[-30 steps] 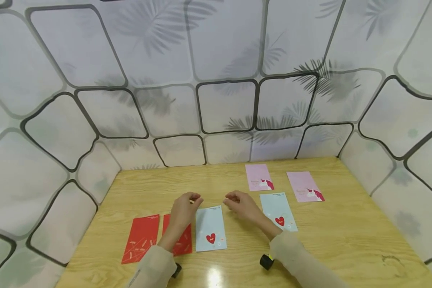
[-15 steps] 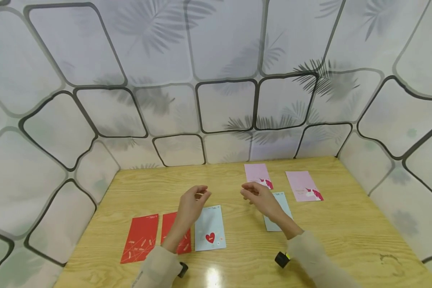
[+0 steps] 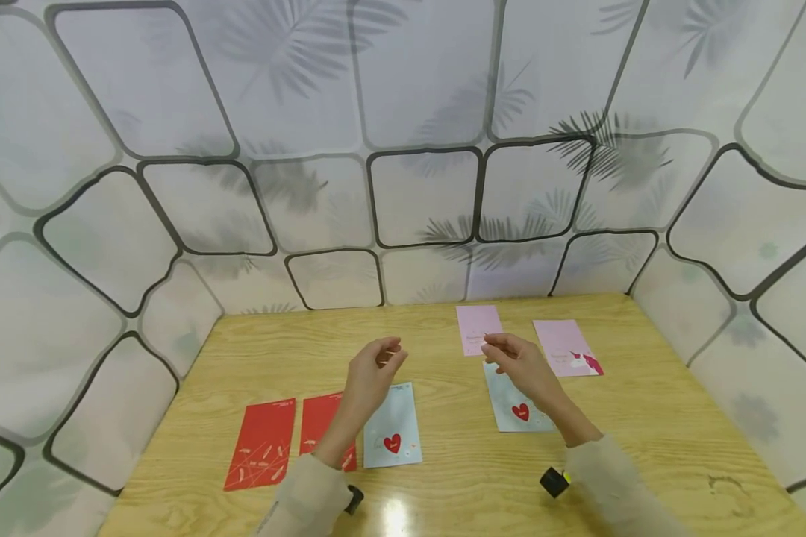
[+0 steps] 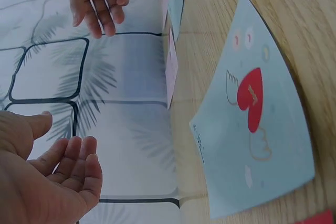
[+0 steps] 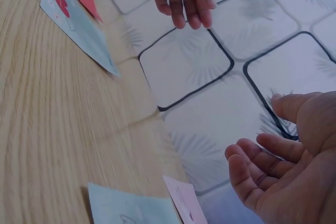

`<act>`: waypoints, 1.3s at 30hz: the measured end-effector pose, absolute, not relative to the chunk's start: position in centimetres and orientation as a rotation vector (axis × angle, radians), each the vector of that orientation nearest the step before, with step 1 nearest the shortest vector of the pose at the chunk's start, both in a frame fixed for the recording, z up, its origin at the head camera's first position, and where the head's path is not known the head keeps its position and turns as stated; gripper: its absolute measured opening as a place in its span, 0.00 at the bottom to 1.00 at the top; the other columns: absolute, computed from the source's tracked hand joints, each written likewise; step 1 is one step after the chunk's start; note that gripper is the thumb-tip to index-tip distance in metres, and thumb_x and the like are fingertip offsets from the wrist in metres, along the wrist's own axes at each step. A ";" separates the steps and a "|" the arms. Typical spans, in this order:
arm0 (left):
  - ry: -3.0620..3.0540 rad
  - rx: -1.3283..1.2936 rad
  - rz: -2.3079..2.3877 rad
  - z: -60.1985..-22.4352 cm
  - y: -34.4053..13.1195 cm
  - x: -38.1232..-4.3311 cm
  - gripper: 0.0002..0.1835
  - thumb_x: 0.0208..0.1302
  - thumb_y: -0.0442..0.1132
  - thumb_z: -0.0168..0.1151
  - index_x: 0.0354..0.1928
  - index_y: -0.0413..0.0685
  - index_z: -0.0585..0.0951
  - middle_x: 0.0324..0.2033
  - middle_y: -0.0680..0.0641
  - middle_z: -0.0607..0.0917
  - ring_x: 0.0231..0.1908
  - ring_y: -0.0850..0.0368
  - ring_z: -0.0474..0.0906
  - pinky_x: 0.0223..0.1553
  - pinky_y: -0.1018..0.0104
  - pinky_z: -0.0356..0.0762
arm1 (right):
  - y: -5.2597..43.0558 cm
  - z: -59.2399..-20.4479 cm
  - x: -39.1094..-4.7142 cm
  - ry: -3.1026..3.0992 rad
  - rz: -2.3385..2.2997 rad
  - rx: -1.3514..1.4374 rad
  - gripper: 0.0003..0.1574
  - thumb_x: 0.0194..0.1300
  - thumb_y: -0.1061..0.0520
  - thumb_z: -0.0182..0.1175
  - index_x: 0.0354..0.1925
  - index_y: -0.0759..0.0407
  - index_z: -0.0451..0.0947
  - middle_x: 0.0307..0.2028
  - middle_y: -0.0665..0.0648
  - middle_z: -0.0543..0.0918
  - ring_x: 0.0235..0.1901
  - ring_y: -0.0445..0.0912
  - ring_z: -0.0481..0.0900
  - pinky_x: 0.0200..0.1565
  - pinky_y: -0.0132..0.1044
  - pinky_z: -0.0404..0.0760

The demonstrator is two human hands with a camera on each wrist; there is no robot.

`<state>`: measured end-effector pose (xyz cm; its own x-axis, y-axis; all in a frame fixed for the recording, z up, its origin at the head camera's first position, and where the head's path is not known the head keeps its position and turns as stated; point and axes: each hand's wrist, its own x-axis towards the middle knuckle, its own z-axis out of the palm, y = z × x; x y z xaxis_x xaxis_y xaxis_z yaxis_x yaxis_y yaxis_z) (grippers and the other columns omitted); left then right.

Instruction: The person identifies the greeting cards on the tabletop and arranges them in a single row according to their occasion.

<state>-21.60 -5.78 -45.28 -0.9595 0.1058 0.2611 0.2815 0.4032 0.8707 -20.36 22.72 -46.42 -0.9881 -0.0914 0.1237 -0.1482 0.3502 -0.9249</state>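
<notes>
My left hand (image 3: 371, 373) is raised over the table beside a light blue card with a red heart (image 3: 392, 429), its fingers loosely bent around nothing. In the left wrist view that hand (image 4: 58, 174) shows a bare palm, and the blue card (image 4: 257, 108) lies flat on the wood. My right hand (image 3: 525, 367) hovers over a second blue heart card (image 3: 520, 406) and partly hides a pink unicorn card (image 3: 475, 324). Between the relaxed fingers of the right hand (image 5: 278, 171) in the right wrist view there is nothing.
Two red cards (image 3: 262, 444) lie at the left, one partly behind the left forearm. Another pink unicorn card (image 3: 567, 347) is at the back right. Patterned fabric walls (image 3: 423, 198) enclose the wooden table (image 3: 645, 447) at the back and sides.
Both hands have risen and shifted right, the right one farther, widening the space between them. The cards stay where they were.
</notes>
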 end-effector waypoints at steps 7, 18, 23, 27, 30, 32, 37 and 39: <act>-2.435 -0.443 -1.627 -45.2 -4.4 -21.8 0.17 0.72 0.37 0.67 0.57 0.36 0.83 0.45 0.43 0.87 0.44 0.49 0.85 0.45 0.59 0.84 | 24.5 -45.8 -19.9 -2.548 1.709 0.146 0.31 0.79 0.47 0.58 0.67 0.68 0.73 0.57 0.65 0.83 0.52 0.59 0.81 0.48 0.41 0.84; -2.432 -0.491 -1.654 -45.5 -2.0 -22.0 0.16 0.71 0.36 0.67 0.56 0.34 0.83 0.44 0.43 0.87 0.43 0.49 0.84 0.44 0.62 0.84 | 27.4 -46.1 -19.5 -2.565 1.643 0.073 0.34 0.79 0.46 0.57 0.67 0.71 0.72 0.57 0.72 0.81 0.53 0.62 0.80 0.48 0.38 0.85; -2.469 -0.491 -1.677 -46.0 -1.0 -22.1 0.16 0.72 0.36 0.67 0.57 0.35 0.83 0.45 0.44 0.87 0.43 0.51 0.84 0.45 0.63 0.83 | 28.4 -46.4 -19.4 -2.575 1.621 0.035 0.34 0.79 0.46 0.57 0.67 0.72 0.71 0.58 0.72 0.80 0.52 0.59 0.81 0.48 0.39 0.85; -2.490 -0.506 -1.685 -46.5 -0.4 -22.0 0.17 0.72 0.38 0.67 0.57 0.35 0.82 0.45 0.44 0.87 0.43 0.52 0.83 0.44 0.64 0.83 | 29.1 -47.1 -19.6 -2.583 1.607 0.017 0.34 0.79 0.47 0.58 0.67 0.74 0.70 0.58 0.72 0.81 0.52 0.57 0.82 0.46 0.34 0.84; -2.511 -0.522 -1.684 -46.8 0.0 -22.0 0.18 0.72 0.40 0.66 0.58 0.35 0.82 0.45 0.45 0.87 0.43 0.53 0.83 0.44 0.65 0.83 | 29.6 -47.6 -19.7 -2.585 1.597 0.013 0.34 0.79 0.48 0.57 0.67 0.74 0.70 0.57 0.71 0.81 0.51 0.57 0.82 0.45 0.34 0.84; -2.523 -0.524 -1.684 -46.9 0.3 -22.0 0.18 0.72 0.40 0.66 0.58 0.35 0.82 0.45 0.45 0.87 0.43 0.53 0.83 0.45 0.64 0.83 | 29.8 -47.9 -19.7 -2.586 1.589 0.013 0.34 0.79 0.49 0.57 0.67 0.75 0.70 0.57 0.71 0.81 0.51 0.58 0.82 0.45 0.36 0.85; -2.542 -0.497 -1.705 -47.4 1.0 -22.2 0.19 0.72 0.40 0.67 0.57 0.34 0.82 0.44 0.45 0.86 0.44 0.52 0.83 0.44 0.64 0.83 | 30.3 -48.4 -19.7 -2.598 1.557 0.009 0.33 0.79 0.50 0.57 0.67 0.76 0.70 0.57 0.71 0.81 0.52 0.61 0.82 0.46 0.40 0.85; -2.557 -0.487 -1.714 -47.6 1.3 -22.2 0.19 0.72 0.40 0.67 0.57 0.34 0.82 0.44 0.46 0.86 0.44 0.52 0.83 0.43 0.65 0.83 | 30.5 -48.6 -19.7 -2.606 1.537 0.011 0.33 0.79 0.50 0.57 0.67 0.76 0.70 0.57 0.72 0.81 0.52 0.61 0.82 0.46 0.41 0.86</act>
